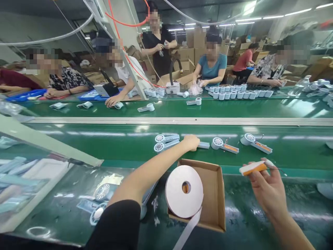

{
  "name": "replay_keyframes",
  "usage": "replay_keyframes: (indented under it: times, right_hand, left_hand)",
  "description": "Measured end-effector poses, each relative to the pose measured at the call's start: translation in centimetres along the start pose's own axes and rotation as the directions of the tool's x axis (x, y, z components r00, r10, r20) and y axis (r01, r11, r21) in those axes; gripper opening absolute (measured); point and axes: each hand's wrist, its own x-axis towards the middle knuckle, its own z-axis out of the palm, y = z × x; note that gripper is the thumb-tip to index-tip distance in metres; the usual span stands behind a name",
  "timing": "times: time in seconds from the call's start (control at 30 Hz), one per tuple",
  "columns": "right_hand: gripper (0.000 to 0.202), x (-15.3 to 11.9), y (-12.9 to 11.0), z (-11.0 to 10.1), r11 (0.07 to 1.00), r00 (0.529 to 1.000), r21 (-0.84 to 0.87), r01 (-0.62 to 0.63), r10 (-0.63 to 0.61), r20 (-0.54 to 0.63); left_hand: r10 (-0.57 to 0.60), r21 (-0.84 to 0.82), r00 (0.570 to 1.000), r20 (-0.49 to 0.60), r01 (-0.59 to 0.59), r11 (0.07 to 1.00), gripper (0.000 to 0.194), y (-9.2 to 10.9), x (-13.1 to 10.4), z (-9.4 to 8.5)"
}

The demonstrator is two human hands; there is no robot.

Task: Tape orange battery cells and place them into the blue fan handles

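Note:
My left hand (191, 142) reaches across to the green belt, its fingers closed over the head end of a light-blue handheld fan (204, 145); the fan's head is hidden beneath it. Raised at the right, my right hand (269, 187) pinches an orange battery (256, 168) with a white strip along its top and thin wires trailing from one end. Just right of my left hand lies an open fan body (225, 145) with orange inside its handle, and another such fan body (256, 143) lies farther right. Two more fans (166, 143) sit left of the hand.
A large white tape roll (184, 199) stands in a cardboard box (217, 198) below my arms, its loose end hanging toward me. Fan parts (101, 198) lie at the lower left near a slanted frame bar (52, 139). Several people work across a second belt (169, 111).

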Motion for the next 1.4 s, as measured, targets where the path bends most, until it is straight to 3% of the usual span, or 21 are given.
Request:
replay_keyframes:
  times: [0.1,0.2,0.3,0.4,0.57,0.67,0.73,0.9,1.03,1.1,1.2,1.27,1.3,1.4]
  right_hand:
    - [0.058,3.1,0.5,2.7,0.992,0.992,-0.119,0.050,-0.035,0.125]
    - [0.059,6.8,2.5,6.5,0.959,0.939,-0.271,0.089,0.010,0.344]
    - [0.035,9.6,4.9,9.3,0.851,0.857,-0.470,0.235,0.047,0.514]
    - [0.018,10.7,6.1,10.5,0.690,0.789,-0.602,0.403,0.071,0.610]
    - [0.010,11.3,6.1,10.7,0.403,0.709,-0.696,0.594,0.146,0.690]
    - [0.015,11.8,5.6,11.2,0.163,0.612,-0.685,0.710,0.340,0.714]
    - [0.020,11.8,5.0,11.7,0.030,0.577,-0.655,0.755,0.443,0.686]
    - [0.034,10.3,3.6,12.9,-0.103,0.584,-0.632,0.768,0.519,0.625]
    - [0.035,10.0,3.1,14.0,-0.127,0.571,-0.616,0.777,0.554,0.606]
    - [0.027,10.0,2.7,14.4,-0.104,0.556,-0.613,0.784,0.558,0.616]
    - [0.008,9.7,1.9,14.5,-0.060,0.567,-0.637,0.769,0.526,0.634]
    - [0.008,9.3,1.3,14.2,-0.035,0.598,-0.670,0.742,0.488,0.636]
    - [0.011,9.1,1.1,14.1,-0.024,0.619,-0.690,0.723,0.466,0.632]
    - [0.017,8.5,0.3,13.4,0.024,0.678,-0.749,0.662,0.406,0.612]
  left_hand:
    - [0.082,-0.023,0.997,0.010,-0.082,0.996,0.025,-1.5,-0.5,0.6]
    - [0.179,-0.065,0.984,-0.002,-0.179,0.982,0.022,-3.1,-0.1,0.6]
    - [0.237,-0.084,0.971,-0.029,-0.239,0.967,0.025,-4.1,0.5,0.7]
    - [0.237,-0.082,0.970,-0.060,-0.241,0.967,0.026,-4.2,0.6,1.0]
    - [0.189,-0.107,0.979,-0.076,-0.197,0.975,0.023,-3.7,1.1,1.4]
    - [0.157,-0.133,0.984,-0.089,-0.168,0.977,0.025,-3.0,1.7,1.7]
    - [0.129,-0.142,0.986,-0.107,-0.143,0.979,0.030,-2.3,1.9,1.9]
    - [0.098,-0.140,0.982,-0.159,-0.121,0.983,0.032,-0.5,1.9,1.8]
    - [0.088,-0.150,0.974,-0.207,-0.120,0.981,0.030,0.6,1.7,0.7]
    - [0.078,-0.148,0.959,-0.274,-0.122,0.981,0.034,1.2,-0.2,0.1]
    - [0.189,-0.120,0.901,-0.391,-0.253,0.960,0.043,1.5,-6.9,1.3]
    - [0.433,-0.085,0.829,-0.355,-0.490,0.868,0.042,0.8,-12.7,4.0]
    - [0.487,-0.061,0.814,-0.316,-0.530,0.846,0.044,0.2,-15.3,5.6]
    - [0.437,0.030,0.870,-0.229,-0.443,0.896,0.065,-2.0,-20.5,9.9]
